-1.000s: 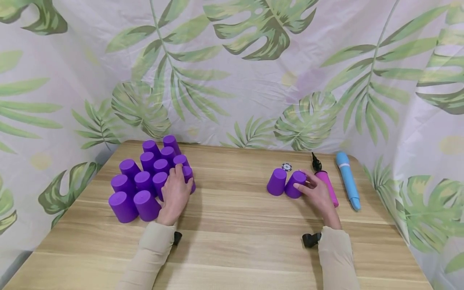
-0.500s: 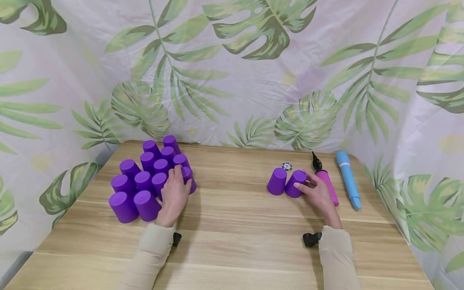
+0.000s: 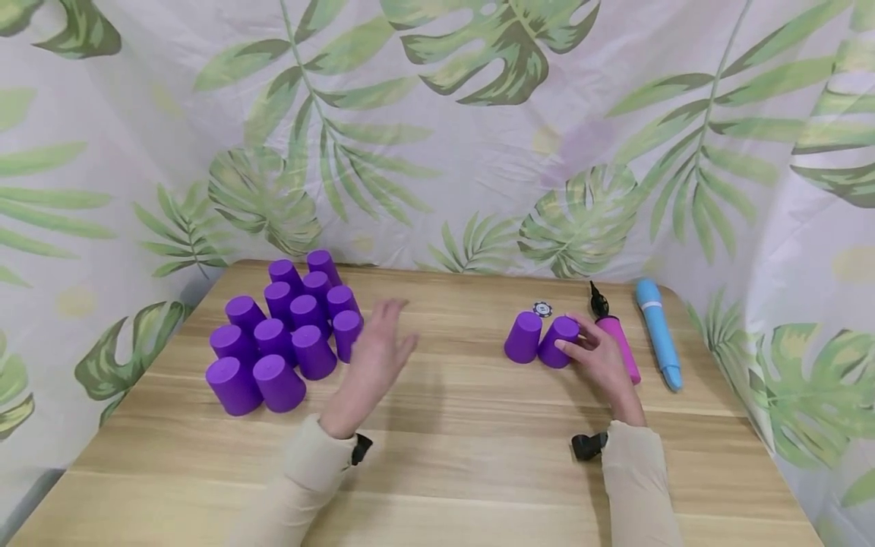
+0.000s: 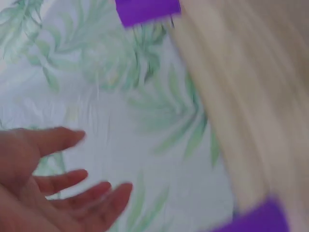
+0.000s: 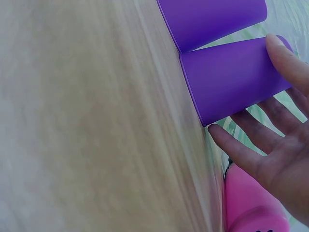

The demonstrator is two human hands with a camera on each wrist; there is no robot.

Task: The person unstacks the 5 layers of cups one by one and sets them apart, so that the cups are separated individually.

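Note:
Upside-down purple cups stand in a cluster on the left of the table, the closest to my left hand [image 3: 372,357] being the purple cup [image 3: 345,333]. That hand is raised beside the cluster, fingers spread and holding nothing, as the left wrist view also shows. On the right, a pair of upside-down cups stands side by side. My right hand [image 3: 601,366] has its thumb and fingers about the right-hand cup [image 5: 231,79] of this pair, thumb near its base. Its neighbour, another purple cup [image 3: 522,338], sits just left with the rims close together.
Behind the pair lies a poker chip [image 3: 542,309]. A pink hand pump [image 3: 618,349] with a black nozzle lies right of my right hand, and a blue pen-shaped object [image 3: 659,334] farther right. A leaf-print cloth [image 3: 478,175] hangs behind the wooden table [image 3: 478,471].
My left hand has let go of the cup at the cluster's right edge and moved right, its fingers opening. The right hand stays on its cup.

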